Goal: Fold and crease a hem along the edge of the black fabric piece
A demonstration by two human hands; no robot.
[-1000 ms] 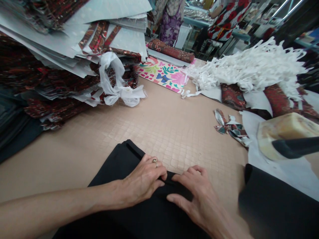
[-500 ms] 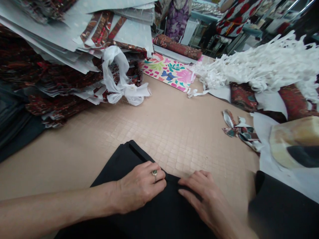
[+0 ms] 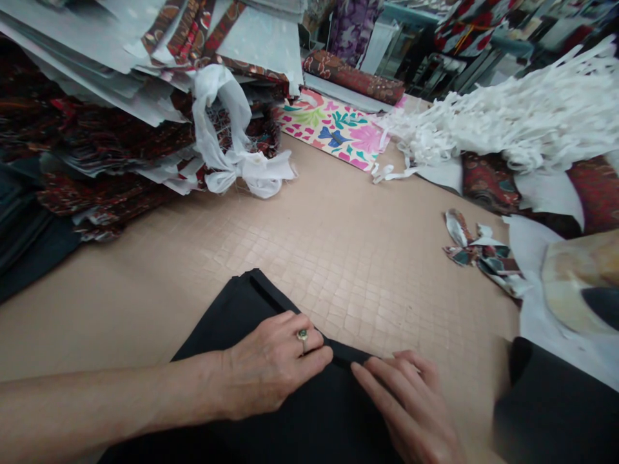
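A dark black piece of cloth (image 3: pixel 213 335) lies on the table in front of me, with a narrow fold along its far right edge. My left hand (image 3: pixel 285 357) is closed on that folded edge, thumb and fingers pinched together, a ring on one finger. Further along the same edge, my right hand (image 3: pixel 401 393) has its fingertips and thumb closed over the fold. A short stretch of folded edge shows between the two hands. The near part of the cloth runs out of view below.
Tall stacks of patterned fabric (image 3: pixel 111 142), tied with a white strip (image 3: pixel 222 122), stand at the left. White shreds (image 3: pixel 522 116), fabric rolls (image 3: pixel 488 183) and scraps (image 3: pixel 478 248) lie at the right. Another black cloth (image 3: pixel 556 399) is at the near right. A floral board (image 3: pixel 333 129) lies behind.
My right hand has slid along the folded edge toward the lower right, widening the gap between the hands. My left hand still pinches the fold, nearly in place. The view has shifted slightly.
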